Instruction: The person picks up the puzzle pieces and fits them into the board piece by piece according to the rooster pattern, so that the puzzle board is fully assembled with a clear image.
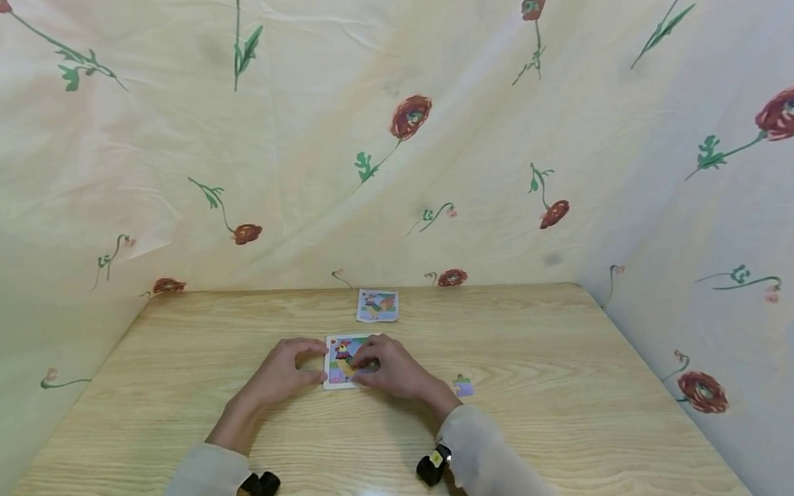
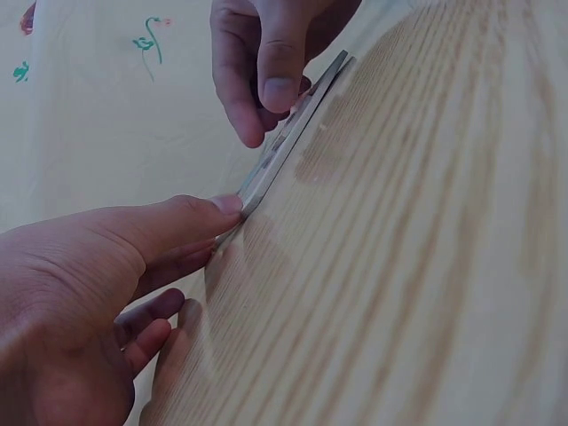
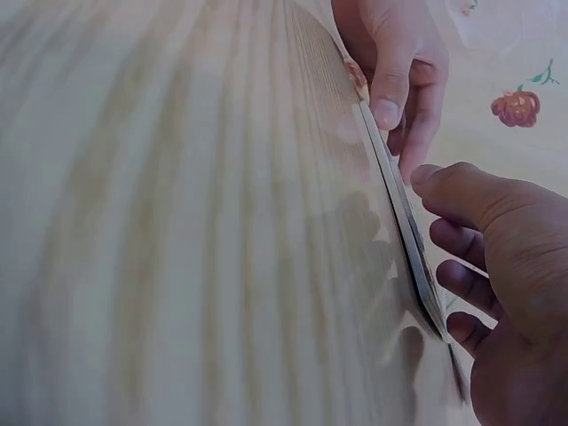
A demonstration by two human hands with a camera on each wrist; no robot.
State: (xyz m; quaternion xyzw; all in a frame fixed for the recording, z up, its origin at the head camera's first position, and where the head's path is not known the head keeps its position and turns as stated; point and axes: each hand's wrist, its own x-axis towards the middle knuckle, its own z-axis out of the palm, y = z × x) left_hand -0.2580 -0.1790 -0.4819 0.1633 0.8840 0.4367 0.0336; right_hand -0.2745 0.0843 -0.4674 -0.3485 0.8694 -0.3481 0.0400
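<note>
A jigsaw puzzle in a white-edged tray, with a rooster picture, lies on the wooden table. My left hand holds the tray's left side, thumb near the lower corner and fingers higher up. In the left wrist view the thumb of that left hand rests on the rim of the tray. Over the right half of the picture bends my right hand, hiding that part. In the right wrist view, the fingers of the right hand are loosely bent beside the tray, with nothing visible between them.
One loose puzzle piece, lilac and green, lies on the table right of my right wrist. A small rooster picture card lies behind the tray. Flowered cloth hangs around the table's back and sides.
</note>
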